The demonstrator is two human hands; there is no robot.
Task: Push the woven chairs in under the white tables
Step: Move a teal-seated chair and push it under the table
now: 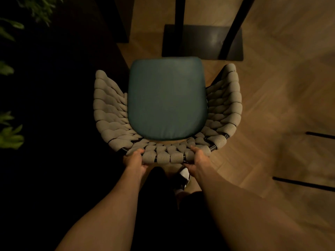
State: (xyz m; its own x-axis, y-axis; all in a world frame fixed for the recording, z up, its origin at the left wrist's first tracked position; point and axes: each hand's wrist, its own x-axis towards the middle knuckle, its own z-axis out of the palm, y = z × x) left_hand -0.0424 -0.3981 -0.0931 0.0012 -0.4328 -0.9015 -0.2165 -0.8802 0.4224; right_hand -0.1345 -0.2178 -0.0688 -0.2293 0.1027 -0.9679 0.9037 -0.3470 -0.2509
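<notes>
Head view, dim warm light, looking straight down.

Nearest: two bare forearms reach forward from the bottom edge. Between them, dark clothing and a black-and-white shoe (183,176) on the floor, directly behind the chair back.

Left hand (135,160): curled closed around the top rail of the woven chair (108,113), left of the backrest centre. Fingers wrap over the grey rope loops, thumb below the rail.

Right hand (196,159): closed on the same rail, right of centre, fingers over the weave, thumb side toward the shoe. Both hands grip; neither is spread.

Chair: curved back and arms of thick grey woven cord on a dark metal frame, with a teal seat cushion (166,98) lying in the shell. It stands on the wood herringbone floor (272,105), front edge of the seat pointing away from the person.

Beyond the seat front: a dark square table base plate (203,42) with a black column (180,11) rising from it; the cushion edge sits just short of the plate. Table top not visible.

Left: dark area with green plant leaves (10,134). Right edge: two thin black bars (304,183).

No readable labels or writing.
</notes>
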